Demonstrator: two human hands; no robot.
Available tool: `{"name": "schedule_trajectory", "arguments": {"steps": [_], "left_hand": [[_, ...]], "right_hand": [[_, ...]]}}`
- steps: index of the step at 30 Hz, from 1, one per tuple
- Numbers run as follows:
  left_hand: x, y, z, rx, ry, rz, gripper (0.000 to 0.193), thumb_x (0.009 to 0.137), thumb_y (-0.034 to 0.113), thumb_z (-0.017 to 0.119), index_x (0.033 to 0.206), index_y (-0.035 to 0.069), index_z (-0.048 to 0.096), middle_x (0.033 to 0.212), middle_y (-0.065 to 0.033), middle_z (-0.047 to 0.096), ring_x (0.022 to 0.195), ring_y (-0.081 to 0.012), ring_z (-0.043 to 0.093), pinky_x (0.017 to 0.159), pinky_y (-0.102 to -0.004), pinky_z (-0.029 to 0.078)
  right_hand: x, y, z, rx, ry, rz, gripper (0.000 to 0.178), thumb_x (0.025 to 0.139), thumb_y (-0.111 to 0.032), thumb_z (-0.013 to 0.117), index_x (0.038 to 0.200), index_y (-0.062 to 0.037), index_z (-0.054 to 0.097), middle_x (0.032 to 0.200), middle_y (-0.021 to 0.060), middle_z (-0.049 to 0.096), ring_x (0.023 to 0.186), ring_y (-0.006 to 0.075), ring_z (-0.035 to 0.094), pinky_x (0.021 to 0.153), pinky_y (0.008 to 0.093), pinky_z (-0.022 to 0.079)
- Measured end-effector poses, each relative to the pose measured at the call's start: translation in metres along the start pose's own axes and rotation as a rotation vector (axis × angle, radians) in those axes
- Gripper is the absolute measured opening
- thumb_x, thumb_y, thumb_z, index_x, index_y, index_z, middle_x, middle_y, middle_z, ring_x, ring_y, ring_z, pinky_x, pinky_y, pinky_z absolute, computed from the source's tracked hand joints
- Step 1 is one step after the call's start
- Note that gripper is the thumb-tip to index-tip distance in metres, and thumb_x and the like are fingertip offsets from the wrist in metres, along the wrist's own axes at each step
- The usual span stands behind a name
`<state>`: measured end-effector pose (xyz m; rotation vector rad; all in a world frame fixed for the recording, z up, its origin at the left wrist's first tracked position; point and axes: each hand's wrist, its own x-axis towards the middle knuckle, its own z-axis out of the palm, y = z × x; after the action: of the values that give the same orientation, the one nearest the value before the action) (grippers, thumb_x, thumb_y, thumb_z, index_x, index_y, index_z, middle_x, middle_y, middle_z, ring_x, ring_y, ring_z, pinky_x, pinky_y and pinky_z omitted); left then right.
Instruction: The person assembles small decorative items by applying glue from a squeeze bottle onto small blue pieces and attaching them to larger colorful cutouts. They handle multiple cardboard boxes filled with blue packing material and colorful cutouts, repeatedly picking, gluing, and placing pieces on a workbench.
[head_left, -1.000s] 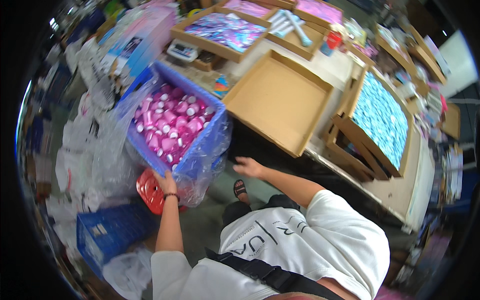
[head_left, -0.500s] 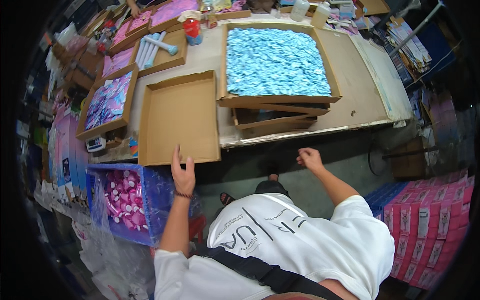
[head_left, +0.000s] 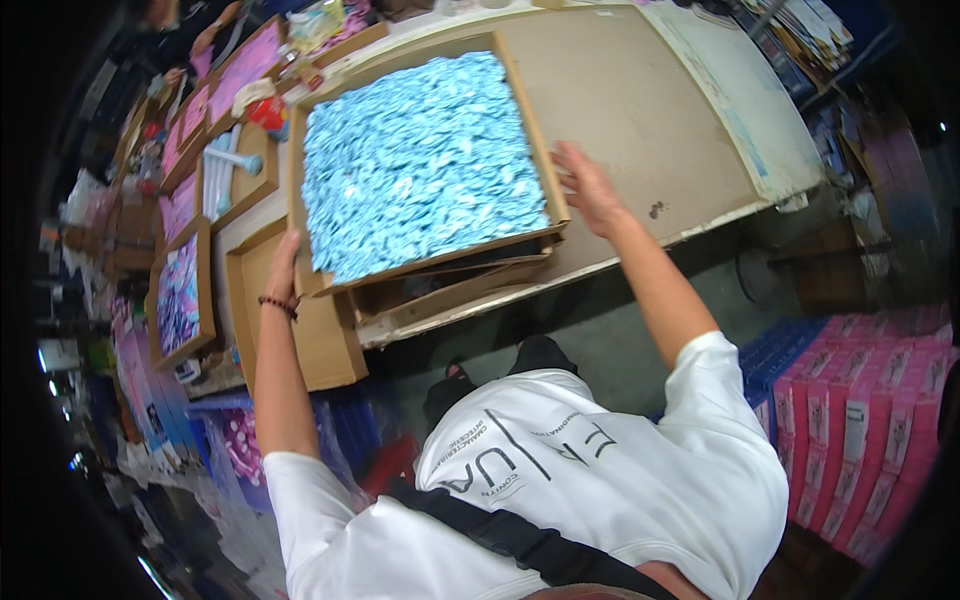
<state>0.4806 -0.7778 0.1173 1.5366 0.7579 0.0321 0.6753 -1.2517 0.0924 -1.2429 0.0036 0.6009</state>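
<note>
Here's the shallow cardboard tray [head_left: 534,130], forward of and between the two hands, loaded with pale-blue pieces [head_left: 420,165] — thin, glossy, crinkled, packed into one rippled layer. The left hand [head_left: 284,272] lies along its near left corner, fingers stretched up the wall; how firm that hold is, I can't tell. Over on the other side the right hand [head_left: 592,192] is spread wide, fingertips just beside the right wall, and whether they touch is hard to say. Under the load, more cardboard trays [head_left: 455,288] lean askew, mostly hidden, their insides dark.

Just below and right of the left hand, a second cardboard tray [head_left: 322,345] crowds in, partly covered by the forearm. Farther left of that hand sits a tray of purple-and-blue pieces [head_left: 180,295]; beyond the fingers, pale rods [head_left: 222,170] with a rounded blue end, then a red-and-blue container [head_left: 268,115]. Right of the right hand stretches the smooth, stained tabletop [head_left: 650,110].

Behind the left hand — a blue plastic crate [head_left: 345,425], half hidden by arm and clear film, its pink contents blurred. Well behind the right hand, pink boxes [head_left: 860,430] stack up, cut off by the dark lens rim.
</note>
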Motion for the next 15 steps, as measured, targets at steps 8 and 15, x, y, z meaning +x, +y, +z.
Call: {"name": "schedule_trajectory", "arguments": {"steps": [8, 15], "left_hand": [[0.006, -0.006, 0.002, -0.271, -0.134, -0.016, 0.055, 0.091, 0.048, 0.056, 0.129, 0.009, 0.049, 0.111, -0.0012, 0.058, 0.097, -0.013, 0.056, 0.083, -0.0305, 0.049], [0.013, -0.014, 0.009, -0.336, -0.104, -0.113, 0.053, 0.088, 0.041, 0.064, 0.126, 0.006, 0.052, 0.11, -0.0052, 0.06, 0.096, -0.0158, 0.059, 0.082, -0.0319, 0.051]], "right_hand": [[-0.007, -0.013, 0.026, 0.117, -0.164, 0.034, 0.071, 0.092, -0.051, 0.052, 0.142, -0.0034, 0.035, 0.128, 0.0101, 0.051, 0.109, 0.0183, 0.055, 0.086, 0.0316, 0.049], [0.006, -0.009, 0.03, 0.092, 0.076, 0.244, 0.063, 0.091, -0.05, 0.053, 0.135, -0.0066, 0.043, 0.116, 0.0096, 0.058, 0.099, 0.017, 0.058, 0.078, 0.0319, 0.052]]}}
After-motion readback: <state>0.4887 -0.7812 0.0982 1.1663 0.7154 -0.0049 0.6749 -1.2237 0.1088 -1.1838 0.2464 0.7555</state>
